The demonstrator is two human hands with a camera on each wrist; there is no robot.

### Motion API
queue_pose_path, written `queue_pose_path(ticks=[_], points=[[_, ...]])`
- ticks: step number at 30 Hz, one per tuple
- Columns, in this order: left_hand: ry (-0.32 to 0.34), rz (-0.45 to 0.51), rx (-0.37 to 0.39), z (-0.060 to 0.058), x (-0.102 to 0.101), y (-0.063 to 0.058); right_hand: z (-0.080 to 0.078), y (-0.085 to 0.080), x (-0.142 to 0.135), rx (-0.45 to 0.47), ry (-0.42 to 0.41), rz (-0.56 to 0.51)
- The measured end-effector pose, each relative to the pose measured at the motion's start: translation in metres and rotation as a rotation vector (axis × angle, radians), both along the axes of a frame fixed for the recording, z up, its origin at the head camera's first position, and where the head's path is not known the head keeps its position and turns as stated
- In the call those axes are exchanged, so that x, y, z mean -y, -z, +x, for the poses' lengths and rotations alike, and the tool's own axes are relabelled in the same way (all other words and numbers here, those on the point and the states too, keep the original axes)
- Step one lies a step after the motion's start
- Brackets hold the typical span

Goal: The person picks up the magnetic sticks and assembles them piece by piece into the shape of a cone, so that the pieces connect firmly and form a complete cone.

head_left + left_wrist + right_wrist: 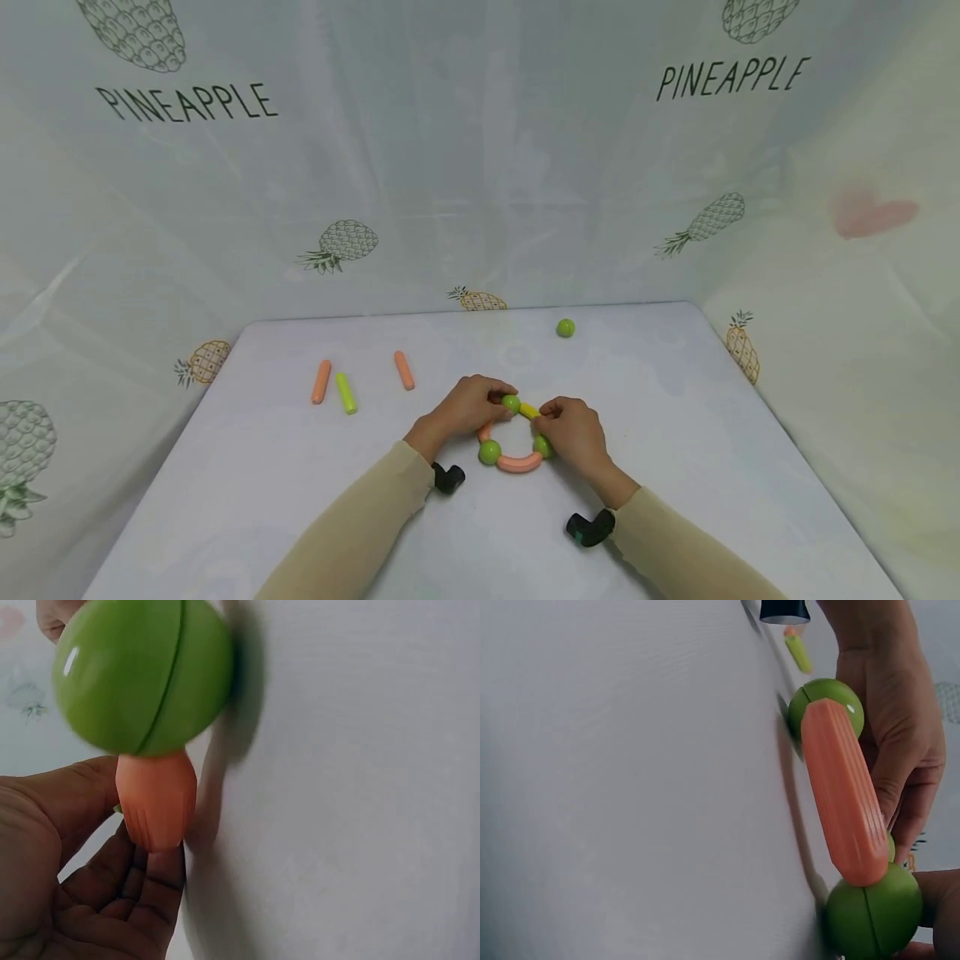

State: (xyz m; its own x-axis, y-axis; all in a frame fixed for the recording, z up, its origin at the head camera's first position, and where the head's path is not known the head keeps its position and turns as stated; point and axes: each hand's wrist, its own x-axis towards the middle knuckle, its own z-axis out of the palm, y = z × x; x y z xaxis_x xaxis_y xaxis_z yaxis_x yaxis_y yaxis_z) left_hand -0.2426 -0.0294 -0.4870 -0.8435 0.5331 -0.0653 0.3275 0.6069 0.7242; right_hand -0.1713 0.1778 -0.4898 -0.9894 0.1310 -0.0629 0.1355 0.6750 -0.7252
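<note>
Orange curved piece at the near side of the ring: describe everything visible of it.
The orange curved piece is a short, plastic-looking bar with fine lengthwise grooves, seen in the right wrist view. It lies on the white table, bowed toward the person. One end meets one green ball, the other end another green ball. Neither left hand nor right hand appears to grip it.

The word "PINEAPPLE" (187, 103) is printed in dark capitals on the far pale curtain (480, 167), at left; the same word (733, 78) is repeated at right. Farther right, a blurred red mark (873, 215), possibly a heart sign, is seen.
</note>
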Motion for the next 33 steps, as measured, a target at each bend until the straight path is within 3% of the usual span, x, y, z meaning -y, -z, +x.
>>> queue_pose_path(ticks=[8,12,19,25,33], points=[[-0.008,-0.022,-0.01,0.002,0.007,-0.002,-0.002,0.005,-0.001,-0.075,-0.022,-0.013],[-0.049,-0.029,-0.035,0.004,0.014,-0.001,0.006,0.005,-0.01,-0.094,-0.02,-0.053],[-0.131,-0.009,-0.042,0.012,0.02,0.0,0.022,0.009,-0.016,-0.096,-0.086,0.002],[-0.171,0.029,-0.034,0.021,0.02,-0.003,0.02,0.014,-0.012,-0.137,-0.096,0.013],[-0.21,0.048,-0.024,0.024,0.022,0.0,0.015,0.015,-0.012,-0.15,-0.1,0.023]])
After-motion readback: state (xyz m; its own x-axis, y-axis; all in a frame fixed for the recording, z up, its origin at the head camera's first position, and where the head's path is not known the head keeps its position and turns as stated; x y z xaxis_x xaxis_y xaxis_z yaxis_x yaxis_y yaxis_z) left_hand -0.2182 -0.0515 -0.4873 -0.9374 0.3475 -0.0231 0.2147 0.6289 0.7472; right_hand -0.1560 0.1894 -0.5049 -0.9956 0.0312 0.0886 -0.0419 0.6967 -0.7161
